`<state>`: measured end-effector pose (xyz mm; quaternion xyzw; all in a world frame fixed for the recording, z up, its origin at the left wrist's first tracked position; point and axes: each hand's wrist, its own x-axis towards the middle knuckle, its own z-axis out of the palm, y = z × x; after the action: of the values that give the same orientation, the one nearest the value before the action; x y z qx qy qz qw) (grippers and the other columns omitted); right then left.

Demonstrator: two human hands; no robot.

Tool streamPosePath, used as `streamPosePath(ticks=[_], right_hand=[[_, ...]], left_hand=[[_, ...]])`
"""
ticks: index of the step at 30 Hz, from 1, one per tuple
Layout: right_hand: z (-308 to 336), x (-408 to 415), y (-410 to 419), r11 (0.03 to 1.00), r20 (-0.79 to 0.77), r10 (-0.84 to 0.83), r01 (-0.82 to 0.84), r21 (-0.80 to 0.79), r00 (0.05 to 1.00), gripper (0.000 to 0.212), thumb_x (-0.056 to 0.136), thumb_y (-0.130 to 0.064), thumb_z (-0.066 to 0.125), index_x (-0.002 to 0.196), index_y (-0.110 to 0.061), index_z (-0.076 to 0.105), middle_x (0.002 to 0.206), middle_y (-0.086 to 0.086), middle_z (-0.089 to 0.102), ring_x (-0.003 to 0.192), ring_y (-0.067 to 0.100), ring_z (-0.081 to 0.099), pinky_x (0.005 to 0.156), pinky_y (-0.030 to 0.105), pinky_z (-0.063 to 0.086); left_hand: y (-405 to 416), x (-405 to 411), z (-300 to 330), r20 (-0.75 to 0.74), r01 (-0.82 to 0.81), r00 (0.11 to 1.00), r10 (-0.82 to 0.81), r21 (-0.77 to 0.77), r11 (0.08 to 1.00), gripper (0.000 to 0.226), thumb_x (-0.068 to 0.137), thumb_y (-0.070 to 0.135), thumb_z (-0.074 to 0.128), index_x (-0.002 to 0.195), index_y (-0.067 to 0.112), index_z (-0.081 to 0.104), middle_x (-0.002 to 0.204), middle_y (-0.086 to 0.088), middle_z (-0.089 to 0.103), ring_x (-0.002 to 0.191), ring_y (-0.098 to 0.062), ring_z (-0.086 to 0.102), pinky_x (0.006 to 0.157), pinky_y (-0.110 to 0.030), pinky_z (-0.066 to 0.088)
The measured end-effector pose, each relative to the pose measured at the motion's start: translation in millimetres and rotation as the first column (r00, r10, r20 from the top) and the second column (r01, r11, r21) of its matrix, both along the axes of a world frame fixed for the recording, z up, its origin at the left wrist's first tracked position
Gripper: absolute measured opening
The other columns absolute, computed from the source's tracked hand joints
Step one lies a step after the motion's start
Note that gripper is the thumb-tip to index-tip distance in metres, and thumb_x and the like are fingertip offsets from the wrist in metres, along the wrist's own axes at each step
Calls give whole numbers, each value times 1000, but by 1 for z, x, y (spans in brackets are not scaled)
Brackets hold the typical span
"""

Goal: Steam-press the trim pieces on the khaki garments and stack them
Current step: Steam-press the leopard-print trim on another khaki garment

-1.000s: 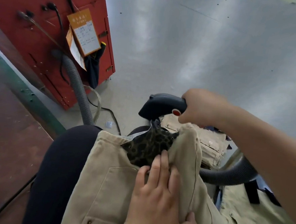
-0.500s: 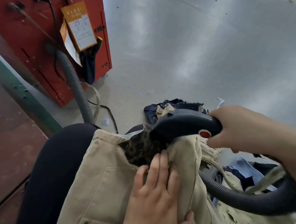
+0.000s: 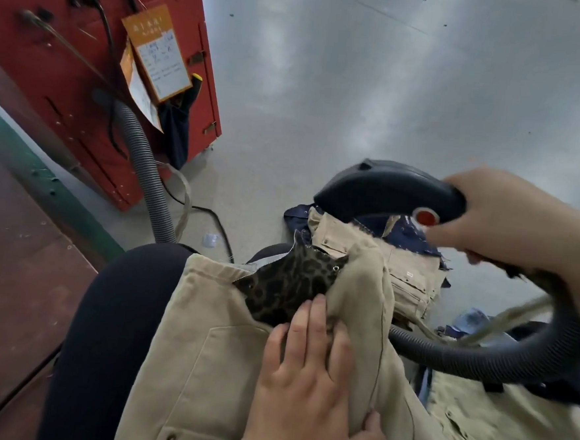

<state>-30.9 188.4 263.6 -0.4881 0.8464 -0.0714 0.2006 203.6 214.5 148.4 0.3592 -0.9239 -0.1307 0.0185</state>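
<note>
**Two hands: one steams, one pins**

Two hands work over the lap. The right hand (image 3: 508,218) is clenched round the smooth black steamer (image 3: 386,192), raised clear of the leopard trim (image 3: 291,285). The left hand (image 3: 304,385) lies flat, fingers spread, on the ribbed khaki garment (image 3: 209,369) just below that trim. A corrugated hose (image 3: 478,356) curves rightward.

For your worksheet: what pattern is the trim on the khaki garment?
Leopard print, dark brown and black, on the trim; head view.

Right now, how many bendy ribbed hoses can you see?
2. A grey hose hangs by the red cabinet on the left; a dark hose runs from the steamer in the right hand.
</note>
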Motion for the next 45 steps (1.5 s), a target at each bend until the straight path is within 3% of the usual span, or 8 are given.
streamPosePath(ticks=[7, 14, 18, 23, 27, 31, 38, 45], right_hand=[[-15, 21, 27, 978, -190, 116, -79, 192, 975, 22, 64, -50, 60, 71, -29, 57, 51, -8, 58, 43, 4, 54, 44, 23, 36], [-51, 36, -37, 980, -217, 138, -102, 169, 966, 21, 84, -36, 66, 75, -24, 52, 67, -3, 56, 58, 14, 53, 48, 23, 32], [-45, 22, -36, 993, -164, 47, -28, 118, 985, 17, 84, -34, 69, 86, -18, 63, 60, 1, 62, 45, 15, 59, 40, 19, 37], [8, -3, 29, 999, -37, -40, 39, -17, 999, 19, 57, -39, 67, 74, -32, 61, 42, -8, 61, 29, 7, 54, 28, 25, 43], [10, 3, 55, 996, -133, 5, 7, 93, 991, 31, 50, -49, 67, 78, -58, 56, 47, -22, 59, 39, 2, 56, 44, 35, 50], [-24, 5, 50, 977, -152, -2, 34, 211, 988, 19, 67, -41, 74, 64, -33, 56, 47, -8, 58, 39, 4, 53, 48, 29, 45], [-60, 20, 2, 982, -144, -30, 56, 179, 989, 23, 84, -39, 67, 95, -19, 65, 69, -2, 60, 56, 13, 57, 46, 22, 39], [-9, -7, 39, 988, 7, -146, 146, -54, 989, 12, 66, -32, 72, 72, -30, 61, 44, -5, 63, 34, 9, 60, 39, 32, 49]], left_hand=[[1, -2, 1, 13, 9, 1000, -9, -16, 1000, 84, 41, 60, 51, 104, 8, 70, 129, -22, 56, 114, -35, 57, 90, -45, 35], [0, -2, 5, 58, 3, 998, -5, 26, 1000, 84, 39, 60, 51, 103, 9, 71, 127, -20, 58, 113, -33, 59, 90, -44, 34], [-1, 0, 5, 44, 6, 999, -7, 22, 1000, 83, 42, 60, 51, 104, 11, 71, 129, -19, 57, 114, -32, 59, 91, -44, 34], [-2, 0, 3, 31, 7, 1000, -8, 24, 1000, 81, 46, 59, 49, 107, 10, 70, 130, -19, 56, 116, -32, 57, 92, -45, 34], [-1, -3, 2, 26, 9, 1000, -10, 17, 1000, 81, 46, 59, 48, 107, 8, 69, 131, -21, 55, 117, -34, 56, 91, -46, 34], [0, -3, 1, 16, -2, 1000, 2, 12, 1000, 85, 41, 57, 49, 107, 7, 68, 132, -22, 54, 117, -34, 55, 92, -46, 34], [0, -1, 4, 56, 7, 998, -8, 20, 1000, 85, 39, 57, 50, 106, 9, 69, 130, -21, 55, 115, -34, 57, 91, -46, 33], [-2, 0, -1, -8, -13, 1000, 13, 37, 999, 84, 39, 58, 53, 106, 11, 68, 135, -19, 52, 119, -33, 52, 92, -45, 34]])
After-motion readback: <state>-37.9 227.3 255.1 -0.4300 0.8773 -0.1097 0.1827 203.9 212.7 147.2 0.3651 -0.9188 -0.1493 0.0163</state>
